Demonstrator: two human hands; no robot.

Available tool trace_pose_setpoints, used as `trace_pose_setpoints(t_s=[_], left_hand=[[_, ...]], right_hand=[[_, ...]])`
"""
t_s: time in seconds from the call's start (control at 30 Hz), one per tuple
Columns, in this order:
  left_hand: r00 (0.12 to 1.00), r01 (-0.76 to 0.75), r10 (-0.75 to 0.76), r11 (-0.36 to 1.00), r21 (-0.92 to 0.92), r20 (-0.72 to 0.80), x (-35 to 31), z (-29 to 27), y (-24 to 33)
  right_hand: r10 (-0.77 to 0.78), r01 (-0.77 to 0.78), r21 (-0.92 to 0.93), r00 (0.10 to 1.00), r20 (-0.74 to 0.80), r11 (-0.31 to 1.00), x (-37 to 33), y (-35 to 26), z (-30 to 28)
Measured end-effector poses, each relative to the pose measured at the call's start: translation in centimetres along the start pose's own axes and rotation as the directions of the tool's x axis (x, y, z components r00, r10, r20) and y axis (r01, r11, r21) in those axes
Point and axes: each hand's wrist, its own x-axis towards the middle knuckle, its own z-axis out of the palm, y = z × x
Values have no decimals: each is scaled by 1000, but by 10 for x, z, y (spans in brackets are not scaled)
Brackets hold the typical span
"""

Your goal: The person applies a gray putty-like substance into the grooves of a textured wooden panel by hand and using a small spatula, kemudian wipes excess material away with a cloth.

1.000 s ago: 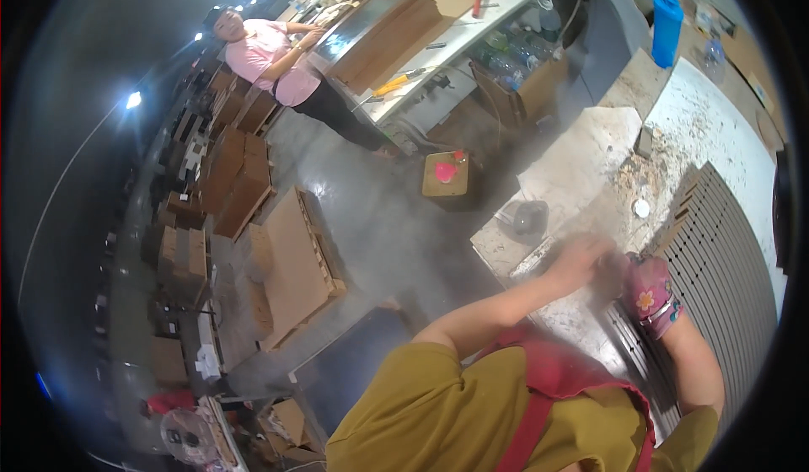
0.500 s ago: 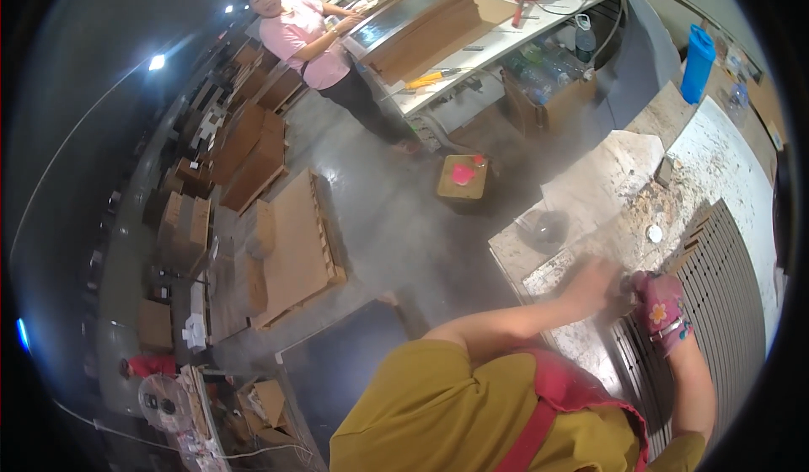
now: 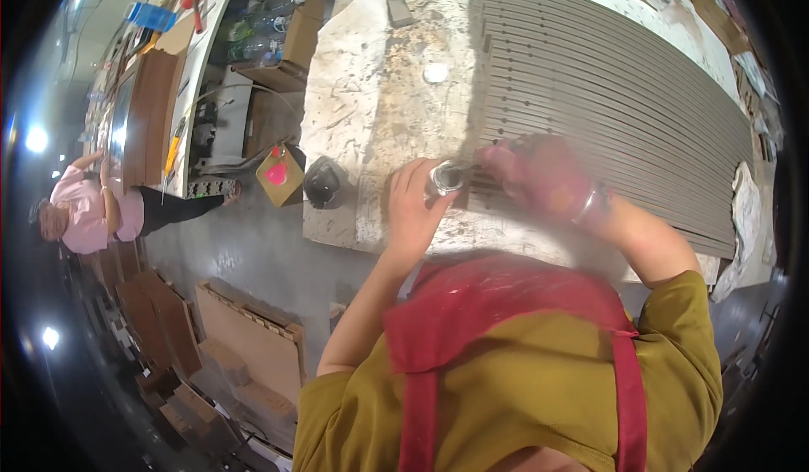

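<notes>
My bare left hand point(image 3: 411, 206) is closed around a small open jar point(image 3: 447, 178), its round mouth facing up. Close to the jar's rim are the fingertips of my right hand point(image 3: 543, 173), which wears a pink-maroon glove and is smeared by motion. Its fingers look pinched together; what they hold, if anything, cannot be made out. Under and beyond the right hand lies a row of long grey-brown slats point(image 3: 624, 101), with dark spots along their left part. A round white cap point(image 3: 436, 72) rests on the stained worktable point(image 3: 421, 122), above the jar.
A dark plastic container point(image 3: 325, 184) stands at the table's left edge, a small block point(image 3: 400, 10) farther back. On the floor is a yellowish stool point(image 3: 279, 187) with something pink on it. Another person point(image 3: 97, 206) works at a bench on the left. Crumpled cloth point(image 3: 745, 215) lies right.
The view has swung toward the worktable, bringing the slats and both hands to the middle. My hands, close together before, now show the jar in the left and the gloved right beside it.
</notes>
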Motion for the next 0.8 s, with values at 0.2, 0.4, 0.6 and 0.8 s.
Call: trace_pose_setpoints(t_s=[0.2,0.4,0.6,0.8], left_hand=[[995,99,-100,995,29,31,2,-7,6],[994,102,-106,989,107,26,-1,-1,-5],[997,63,-67,992,105,29,1,0,-24],[989,138,-136,990,-35,66,3,-4,-18]], right_hand=[[-45,44,-148,999,-3,988,0,-7,17],[-102,93,-106,992,-78,990,13,-6,17],[-93,84,95,992,85,992,42,10,-6],[-21,19,177,1000,7,984,32,12,-13]])
